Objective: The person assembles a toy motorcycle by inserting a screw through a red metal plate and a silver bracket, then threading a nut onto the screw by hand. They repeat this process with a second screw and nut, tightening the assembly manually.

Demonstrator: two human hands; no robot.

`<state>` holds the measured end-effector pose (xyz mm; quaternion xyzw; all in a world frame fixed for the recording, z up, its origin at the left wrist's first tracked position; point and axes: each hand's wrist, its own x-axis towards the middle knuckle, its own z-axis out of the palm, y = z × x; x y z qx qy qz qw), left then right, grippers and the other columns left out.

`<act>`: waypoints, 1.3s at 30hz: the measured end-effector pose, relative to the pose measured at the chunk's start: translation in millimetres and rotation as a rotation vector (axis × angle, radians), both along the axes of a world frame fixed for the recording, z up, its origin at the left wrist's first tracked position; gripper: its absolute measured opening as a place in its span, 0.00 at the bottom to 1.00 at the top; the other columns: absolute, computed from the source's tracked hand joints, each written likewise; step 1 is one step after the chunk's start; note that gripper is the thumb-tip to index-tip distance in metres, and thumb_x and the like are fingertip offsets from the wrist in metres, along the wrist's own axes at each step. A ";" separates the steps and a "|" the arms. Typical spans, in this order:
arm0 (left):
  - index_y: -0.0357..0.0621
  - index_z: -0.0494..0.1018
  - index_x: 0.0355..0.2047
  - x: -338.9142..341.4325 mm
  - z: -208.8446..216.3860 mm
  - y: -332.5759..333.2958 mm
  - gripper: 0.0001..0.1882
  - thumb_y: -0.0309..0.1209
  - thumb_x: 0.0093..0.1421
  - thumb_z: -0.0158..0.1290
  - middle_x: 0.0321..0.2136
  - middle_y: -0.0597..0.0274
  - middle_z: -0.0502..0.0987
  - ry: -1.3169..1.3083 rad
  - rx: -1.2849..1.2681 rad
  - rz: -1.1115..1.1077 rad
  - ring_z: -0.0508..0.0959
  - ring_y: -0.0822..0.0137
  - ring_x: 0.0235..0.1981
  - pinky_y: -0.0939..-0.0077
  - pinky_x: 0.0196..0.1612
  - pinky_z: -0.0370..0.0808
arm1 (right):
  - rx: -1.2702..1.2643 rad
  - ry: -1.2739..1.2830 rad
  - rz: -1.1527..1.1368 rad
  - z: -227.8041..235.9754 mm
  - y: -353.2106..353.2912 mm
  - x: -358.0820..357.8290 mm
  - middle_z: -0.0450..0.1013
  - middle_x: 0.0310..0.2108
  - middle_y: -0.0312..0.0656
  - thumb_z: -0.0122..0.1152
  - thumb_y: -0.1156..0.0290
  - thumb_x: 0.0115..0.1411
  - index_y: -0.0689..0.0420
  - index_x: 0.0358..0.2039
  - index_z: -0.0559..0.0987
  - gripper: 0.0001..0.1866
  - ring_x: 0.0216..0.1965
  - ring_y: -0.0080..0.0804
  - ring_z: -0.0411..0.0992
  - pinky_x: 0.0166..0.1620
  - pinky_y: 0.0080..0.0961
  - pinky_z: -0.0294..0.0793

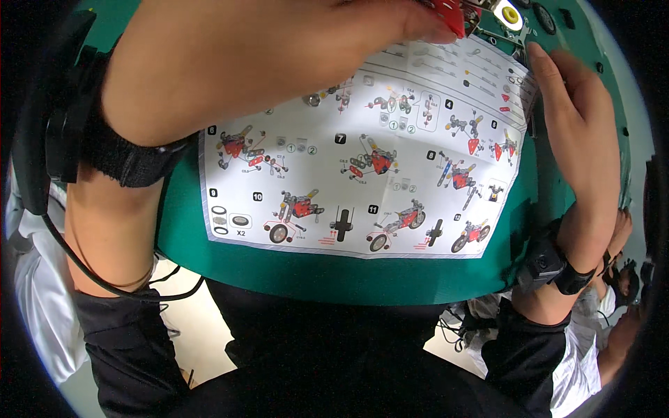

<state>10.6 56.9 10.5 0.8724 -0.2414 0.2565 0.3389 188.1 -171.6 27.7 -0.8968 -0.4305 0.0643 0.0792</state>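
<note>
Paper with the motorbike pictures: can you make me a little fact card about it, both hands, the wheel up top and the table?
Paper: white, with numbered pictures of a red motorbike
Left hand: at the top edge, touching a red piece; partly out of the picture
Right hand: beside the paper's right edge, thumb near a metal part; holding it or not, can't tell
Wheel: dark, near the top right
Table: green, seen around the paper

Table (293, 279): green, near edge bowed at 6 o'clock, top runs out past 12 and 2. Soft shadow on it at 3. Floor (209, 334): pale, brightly lit, visible between 7 and 8, also a small patch near 5. Thin dark cables (456, 336) there, tangled.
</note>
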 end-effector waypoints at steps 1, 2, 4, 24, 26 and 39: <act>0.34 0.77 0.39 -0.7 0.4 0.5 0.12 0.21 0.53 0.63 0.36 0.52 0.80 0.005 0.005 -0.001 0.81 0.60 0.36 0.69 0.40 0.77 | -0.044 -0.064 -0.055 0.9 1.5 -3.8 0.77 0.33 0.45 0.55 0.58 0.70 0.67 0.44 0.79 0.21 0.35 0.24 0.72 0.40 0.23 0.70; 0.34 0.78 0.39 -1.2 1.3 0.5 0.12 0.21 0.53 0.62 0.36 0.52 0.80 0.006 0.009 0.000 0.81 0.60 0.36 0.69 0.40 0.77 | -0.042 -0.063 -0.053 -1.8 -0.3 -2.9 0.77 0.33 0.45 0.55 0.58 0.70 0.67 0.44 0.79 0.21 0.35 0.24 0.72 0.40 0.23 0.70; 0.34 0.78 0.39 -1.2 1.5 0.5 0.12 0.21 0.53 0.62 0.36 0.52 0.80 0.006 0.015 -0.002 0.81 0.60 0.36 0.69 0.40 0.77 | 0.100 -0.168 -0.061 -7.7 -6.8 0.7 0.71 0.25 0.60 0.52 0.50 0.67 0.70 0.33 0.77 0.28 0.26 0.51 0.70 0.36 0.38 0.71; 0.34 0.78 0.40 1.6 -4.1 3.3 0.13 0.22 0.53 0.62 0.36 0.51 0.80 0.017 0.013 -0.018 0.81 0.57 0.37 0.67 0.41 0.77 | -0.381 -0.137 -0.277 18.2 -5.9 -12.5 0.73 0.38 0.68 0.47 0.51 0.67 0.72 0.35 0.78 0.30 0.46 0.66 0.71 0.50 0.45 0.71; 0.34 0.78 0.40 3.7 -4.8 4.3 0.13 0.23 0.53 0.62 0.36 0.51 0.80 0.015 -0.016 -0.034 0.81 0.57 0.37 0.67 0.41 0.77 | -0.369 -0.103 -0.326 19.2 -6.1 -9.1 0.73 0.38 0.68 0.47 0.51 0.67 0.72 0.35 0.78 0.30 0.46 0.67 0.71 0.50 0.45 0.71; 0.37 0.78 0.42 9.7 12.7 4.3 0.15 0.24 0.53 0.59 0.40 0.50 0.81 0.194 -0.147 -0.144 0.81 0.54 0.41 0.64 0.45 0.76 | -0.242 -0.107 -0.168 16.7 -17.5 -2.4 0.73 0.30 0.69 0.45 0.55 0.68 0.73 0.25 0.78 0.30 0.38 0.68 0.72 0.47 0.51 0.70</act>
